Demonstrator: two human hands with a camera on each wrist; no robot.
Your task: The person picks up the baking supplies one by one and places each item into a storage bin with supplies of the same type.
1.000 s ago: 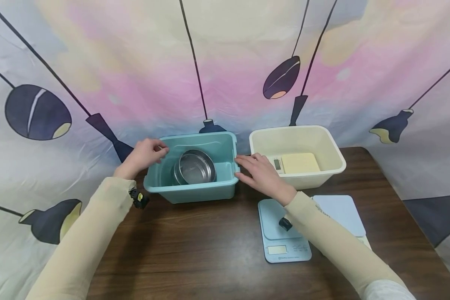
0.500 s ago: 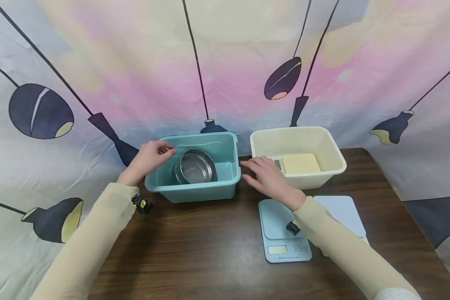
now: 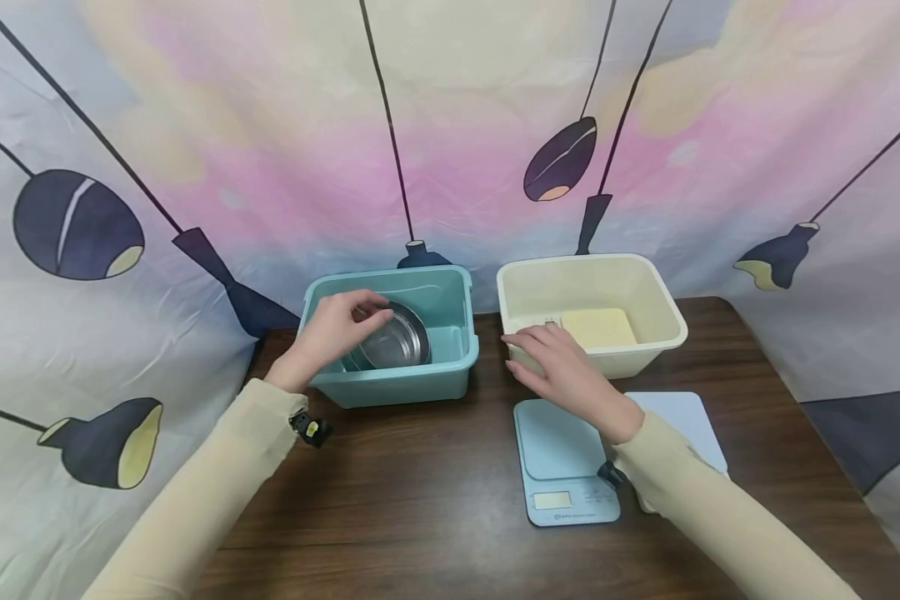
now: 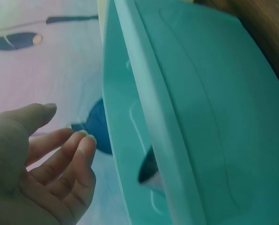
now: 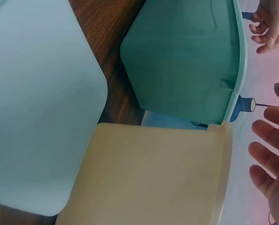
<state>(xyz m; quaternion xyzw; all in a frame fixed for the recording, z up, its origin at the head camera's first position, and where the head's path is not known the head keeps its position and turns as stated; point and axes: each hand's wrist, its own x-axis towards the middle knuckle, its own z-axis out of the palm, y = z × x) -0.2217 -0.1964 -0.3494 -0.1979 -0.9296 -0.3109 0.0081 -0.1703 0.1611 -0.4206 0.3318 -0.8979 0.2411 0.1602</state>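
Note:
My left hand (image 3: 326,333) hovers over the left part of a teal plastic bin (image 3: 397,387), fingers loosely bent and holding nothing. Below its fingertips, a round shiny metal pan (image 3: 399,343) leans inside the bin; a second round rim shows behind it, partly hidden by the hand. In the left wrist view, thumb and fingers stand apart above the bin's rim (image 4: 153,108). My right hand (image 3: 562,367), fingers loosely spread, hangs over the front left corner of a cream bin (image 3: 630,363). That bin holds a pale yellow block (image 3: 598,327).
A light blue kitchen scale (image 3: 562,454) lies on the brown wooden table (image 3: 390,500), in front of the cream bin. Another pale scale-like plate (image 3: 678,417) lies to its right, partly under the right forearm. A printed cloth (image 3: 465,150) hangs behind the bins.
My left hand has moved right, from the teal bin's left rim to over the metal pan. My right hand has left the teal bin's right edge and shifted right to the cream bin.

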